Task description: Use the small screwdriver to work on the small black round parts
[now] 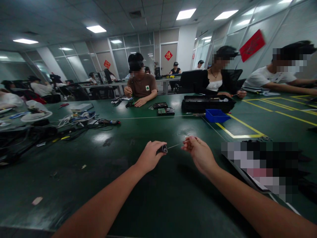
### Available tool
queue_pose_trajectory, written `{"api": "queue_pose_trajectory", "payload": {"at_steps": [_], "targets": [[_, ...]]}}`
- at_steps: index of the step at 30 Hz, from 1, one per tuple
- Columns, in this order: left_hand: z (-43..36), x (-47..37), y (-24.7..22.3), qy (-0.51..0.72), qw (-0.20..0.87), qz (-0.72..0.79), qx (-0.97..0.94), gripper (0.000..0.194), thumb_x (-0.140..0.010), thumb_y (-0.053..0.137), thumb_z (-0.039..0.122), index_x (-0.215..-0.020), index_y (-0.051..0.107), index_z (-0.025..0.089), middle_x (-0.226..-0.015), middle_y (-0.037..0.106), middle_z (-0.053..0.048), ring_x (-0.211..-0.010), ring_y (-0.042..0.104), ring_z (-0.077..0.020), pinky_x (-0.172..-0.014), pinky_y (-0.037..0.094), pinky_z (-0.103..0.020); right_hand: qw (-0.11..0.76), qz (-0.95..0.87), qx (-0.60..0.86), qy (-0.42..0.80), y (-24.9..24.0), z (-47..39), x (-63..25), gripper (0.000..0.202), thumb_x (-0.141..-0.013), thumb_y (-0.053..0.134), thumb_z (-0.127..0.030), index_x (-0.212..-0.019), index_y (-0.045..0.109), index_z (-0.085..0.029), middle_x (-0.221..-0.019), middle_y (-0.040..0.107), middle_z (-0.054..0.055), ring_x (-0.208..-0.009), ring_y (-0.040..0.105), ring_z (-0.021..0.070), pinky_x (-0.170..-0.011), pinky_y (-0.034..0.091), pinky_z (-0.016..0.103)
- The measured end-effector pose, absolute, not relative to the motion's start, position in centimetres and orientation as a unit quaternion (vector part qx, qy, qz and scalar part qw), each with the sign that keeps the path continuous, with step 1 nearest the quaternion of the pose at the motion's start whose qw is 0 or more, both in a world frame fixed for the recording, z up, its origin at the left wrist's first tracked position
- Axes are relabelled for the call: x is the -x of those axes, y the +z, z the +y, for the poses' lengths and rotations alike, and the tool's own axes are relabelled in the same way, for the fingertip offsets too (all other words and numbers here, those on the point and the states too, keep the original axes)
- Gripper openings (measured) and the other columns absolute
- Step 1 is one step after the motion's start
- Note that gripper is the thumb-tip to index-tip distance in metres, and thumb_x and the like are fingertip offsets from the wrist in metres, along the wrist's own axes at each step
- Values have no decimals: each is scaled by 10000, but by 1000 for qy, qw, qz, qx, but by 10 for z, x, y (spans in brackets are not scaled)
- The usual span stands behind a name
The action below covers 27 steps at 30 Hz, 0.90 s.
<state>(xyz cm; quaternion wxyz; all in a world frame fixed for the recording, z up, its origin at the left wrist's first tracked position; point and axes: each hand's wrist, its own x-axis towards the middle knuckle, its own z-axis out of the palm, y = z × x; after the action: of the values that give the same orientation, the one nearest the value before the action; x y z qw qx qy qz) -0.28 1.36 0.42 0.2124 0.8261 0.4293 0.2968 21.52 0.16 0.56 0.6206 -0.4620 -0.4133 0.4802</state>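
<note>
Screwdriver in the left hand: its dark, round handle lies inside the curled fingers, which wrap over it from above with the thumb beneath, and its ringed front end shows past them. From that end a thin metal shaft runs across the gap toward the right hand, rising slightly on the way. The right fingers are bent in toward the thumb just beside the shaft's far end; whether they pinch its tip, a small piece, or nothing, I cannot tell. Both hands are raised above the green tabletop.

Beyond the fingers, toward the far edge, lie hard drives, one with a green circuit board facing up. Past the right fingers and farther right stand a blue plastic bin and, behind it, a long black tray, with yellow tape marking the surface nearby. Well left of the left fingers are a black-and-red tool and a tangle of cables. Across the table from the fingers, a co-worker in a brown T-shirt has both hands over a small dark part.
</note>
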Motion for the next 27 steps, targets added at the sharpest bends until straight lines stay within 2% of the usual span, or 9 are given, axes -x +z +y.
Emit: {"api": "queue_pose_trajectory", "payload": {"at_steps": [4,9,13,16,19,21,24,27], "targets": [[15,4,-1,275,215,443,-826,371,-908,638,216,-1275,599,251,-1264,619,-50,-1194,539,-245,-1138,336,-511,615,-467,491,403,0,0,-215,326,-897,573,-536,-925,623,-214,-834,663,50,-736,647,205,-717,562,373],[15,5,-3,273,231,441,-823,471,-918,613,211,-1372,518,295,-1269,596,-43,-1177,543,-230,-1041,438,-426,603,-511,498,356,1,-4,-213,343,-929,545,-532,-970,629,-203,-850,675,51,-744,641,192,-716,548,359],[14,6,2,255,243,439,-827,341,-929,574,214,-1268,569,249,-1220,595,-56,-1125,560,-228,-985,461,-394,602,-528,503,325,9,-9,-212,352,-913,573,-515,-1038,638,-193,-895,695,65,-782,658,197,-742,553,368],[9,8,15,234,252,458,-820,306,-939,529,226,-1244,542,211,-1206,590,-77,-1098,567,-232,-959,465,-388,613,-531,497,308,16,-13,-211,336,-910,583,-502,-1040,644,-198,-916,702,68,-821,669,204,-762,559,378],[-1,10,33,166,265,411,-856,370,-924,542,252,-1292,512,223,-1240,578,-74,-1101,568,-220,-960,455,-362,631,-526,492,288,20,-16,-211,297,-927,567,-484,-1024,643,-213,-906,695,54,-826,665,198,-769,558,378],[-8,10,42,80,273,340,-896,446,-883,642,367,-1302,534,260,-1236,590,-55,-1079,579,-221,-911,461,-338,640,-520,489,282,20,-16,-212,275,-932,564,-474,-1017,639,-223,-904,689,46,-824,660,195,-769,556,378],[-16,5,47,-36,264,272,-925,548,-762,766,543,-1216,616,278,-1140,639,-38,-1002,609,-232,-790,454,-318,643,-518,487,284,18,-16,-214,260,-937,563,-467,-1016,637,-231,-904,680,39,-823,652,193,-769,552,379],[-16,0,42,-68,250,254,-932,403,-791,772,460,-1128,653,272,-1099,666,-20,-996,622,-217,-771,432,-304,635,-525,486,293,17,-16,-214,256,-943,558,-462,-1030,638,-235,-918,676,37,-832,647,193,-774,545,377]]}}
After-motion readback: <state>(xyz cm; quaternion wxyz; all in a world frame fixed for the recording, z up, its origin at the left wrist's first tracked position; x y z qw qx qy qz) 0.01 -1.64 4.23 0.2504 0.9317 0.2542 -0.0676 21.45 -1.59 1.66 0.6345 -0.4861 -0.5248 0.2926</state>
